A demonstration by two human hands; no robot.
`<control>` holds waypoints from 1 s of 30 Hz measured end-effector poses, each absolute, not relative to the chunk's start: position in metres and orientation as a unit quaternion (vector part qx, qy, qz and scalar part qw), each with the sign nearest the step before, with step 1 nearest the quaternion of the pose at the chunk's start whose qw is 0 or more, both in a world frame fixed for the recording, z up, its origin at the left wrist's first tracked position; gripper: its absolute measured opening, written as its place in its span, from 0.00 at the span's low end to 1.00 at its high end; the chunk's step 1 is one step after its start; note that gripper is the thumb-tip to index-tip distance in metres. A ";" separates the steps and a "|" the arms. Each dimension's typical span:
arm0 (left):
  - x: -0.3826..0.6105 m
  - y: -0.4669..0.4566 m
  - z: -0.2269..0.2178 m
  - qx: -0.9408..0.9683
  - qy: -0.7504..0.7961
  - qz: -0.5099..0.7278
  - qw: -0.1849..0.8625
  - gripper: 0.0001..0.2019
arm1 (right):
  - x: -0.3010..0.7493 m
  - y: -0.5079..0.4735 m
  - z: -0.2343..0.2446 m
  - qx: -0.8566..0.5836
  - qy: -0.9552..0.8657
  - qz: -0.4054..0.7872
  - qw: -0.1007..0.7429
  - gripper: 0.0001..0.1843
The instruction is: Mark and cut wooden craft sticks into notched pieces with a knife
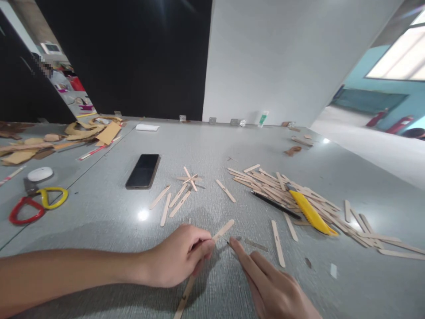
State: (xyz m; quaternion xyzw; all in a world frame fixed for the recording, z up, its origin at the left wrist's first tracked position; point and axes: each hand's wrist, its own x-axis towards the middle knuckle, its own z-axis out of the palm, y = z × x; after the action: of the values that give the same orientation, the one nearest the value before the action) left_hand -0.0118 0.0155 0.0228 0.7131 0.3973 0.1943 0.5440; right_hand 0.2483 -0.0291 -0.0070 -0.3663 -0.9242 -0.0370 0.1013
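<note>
My left hand [187, 257] is closed around a wooden craft stick [224, 229], whose rounded end sticks out past the fingers toward the upper right. Just to its right is my right hand [265, 274], fingers closed and index finger pointing at the stick. A small dark tip [227, 242] shows by that fingertip; what it belongs to is hidden. Beneath my left hand another craft stick [184, 299] runs toward the front edge, with a dark mark on it. A thin grey strip [256, 245] lies beside my right index finger. One notched craft stick [278, 243] rests farther right.
A pile of craft sticks [265, 181] spreads at right, with a yellow utility knife [310, 208] and black pen [275, 204] on it. Crossed sticks [190, 178] form a star near a phone [142, 171]. Scissors [38, 201] and cardboard scraps [83, 130] are left.
</note>
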 end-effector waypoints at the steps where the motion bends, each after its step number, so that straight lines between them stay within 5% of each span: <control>1: -0.012 0.016 0.022 0.713 0.396 0.197 0.544 0.22 | 0.250 -0.031 -0.006 -0.362 -0.926 -0.043 0.103 0.44; 8: -0.012 0.015 0.021 0.712 0.389 0.204 0.548 0.22 | 0.247 -0.028 -0.008 -0.344 -0.930 -0.061 0.109 0.47; 15: -0.014 0.012 0.021 0.696 0.375 0.221 0.572 0.22 | 0.221 -0.020 0.024 -0.569 -0.714 0.286 0.290 0.13; 20: -0.013 0.012 0.018 0.685 0.329 0.224 0.610 0.23 | 0.203 -0.016 0.040 -0.525 -0.480 0.595 0.375 0.20; 30: -0.013 0.012 0.013 0.676 0.300 0.250 0.625 0.24 | 0.190 -0.008 0.041 -0.474 -0.425 0.687 0.351 0.24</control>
State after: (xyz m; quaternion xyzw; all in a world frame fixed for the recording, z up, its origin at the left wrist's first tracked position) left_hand -0.0134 0.0118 0.0131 0.6758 0.3005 0.2505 0.6247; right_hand 0.1899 -0.0078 0.0409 -0.4737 -0.4250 0.6868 0.3511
